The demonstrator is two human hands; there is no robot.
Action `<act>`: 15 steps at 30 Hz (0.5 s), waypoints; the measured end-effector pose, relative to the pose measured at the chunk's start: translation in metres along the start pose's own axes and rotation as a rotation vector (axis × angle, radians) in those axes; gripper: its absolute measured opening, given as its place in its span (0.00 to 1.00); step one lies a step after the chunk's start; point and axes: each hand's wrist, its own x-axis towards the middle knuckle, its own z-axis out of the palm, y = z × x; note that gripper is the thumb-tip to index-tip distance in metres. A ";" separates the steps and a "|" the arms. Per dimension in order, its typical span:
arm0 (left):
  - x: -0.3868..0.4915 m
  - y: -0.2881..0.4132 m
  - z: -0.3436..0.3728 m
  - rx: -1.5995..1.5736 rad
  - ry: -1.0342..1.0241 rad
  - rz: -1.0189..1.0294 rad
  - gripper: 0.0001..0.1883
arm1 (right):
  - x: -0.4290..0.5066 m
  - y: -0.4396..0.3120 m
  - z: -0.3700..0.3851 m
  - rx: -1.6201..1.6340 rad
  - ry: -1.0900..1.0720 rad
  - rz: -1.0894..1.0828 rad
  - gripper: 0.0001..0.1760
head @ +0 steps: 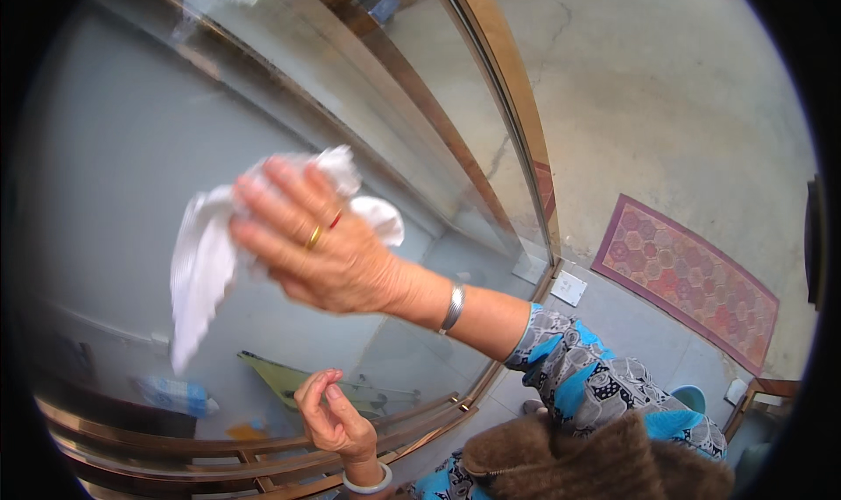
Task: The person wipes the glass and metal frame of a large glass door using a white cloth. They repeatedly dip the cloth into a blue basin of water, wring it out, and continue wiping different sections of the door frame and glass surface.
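My right hand [328, 257] presses a white cloth [204, 257] towards a large glass pane [131, 138]; both look blurred. The cloth bunches under my fingers, and one long corner hangs down at the left. Two rings and a silver bracelet [453, 308] show on this hand and wrist. Lower down, my left hand [335, 411] is held up before the pane with loosely curled fingers and nothing in it. A pale bangle [368, 479] circles its wrist. Whether the left fingertips touch the glass, I cannot tell.
A brown door frame [519, 92] borders the glass on the right. Brown rails [197, 451] cross below. Behind the pane are a green object [282, 378] and a blue-wrapped plastic pack [177, 395]. A patterned mat [683, 276] and a blue-green bucket [688, 398] are at right.
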 end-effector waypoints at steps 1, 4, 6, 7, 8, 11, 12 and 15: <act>-0.003 -0.001 -0.005 -0.002 0.001 -0.011 0.08 | -0.006 0.021 -0.009 -0.127 -0.028 0.089 0.39; -0.024 -0.007 -0.029 -0.017 -0.054 -0.023 0.08 | -0.057 0.061 -0.037 -0.245 0.216 0.372 0.37; -0.039 -0.016 -0.035 -0.021 -0.094 -0.036 0.09 | -0.101 0.054 -0.040 -0.182 0.331 0.615 0.35; -0.046 -0.021 -0.034 -0.044 -0.111 -0.049 0.09 | -0.121 0.041 -0.037 -0.084 0.404 0.809 0.34; -0.053 -0.025 -0.033 -0.051 -0.212 -0.039 0.13 | -0.140 0.020 -0.028 -0.042 0.365 0.764 0.35; -0.076 -0.039 -0.001 0.017 -0.343 0.046 0.18 | -0.187 -0.062 0.017 -0.172 0.122 0.670 0.38; -0.083 -0.043 0.007 0.000 -0.366 0.110 0.22 | -0.197 -0.086 0.037 -0.106 0.060 0.698 0.39; -0.106 -0.051 0.018 0.148 -0.407 0.152 0.33 | -0.228 -0.123 0.058 -0.087 -0.025 0.495 0.42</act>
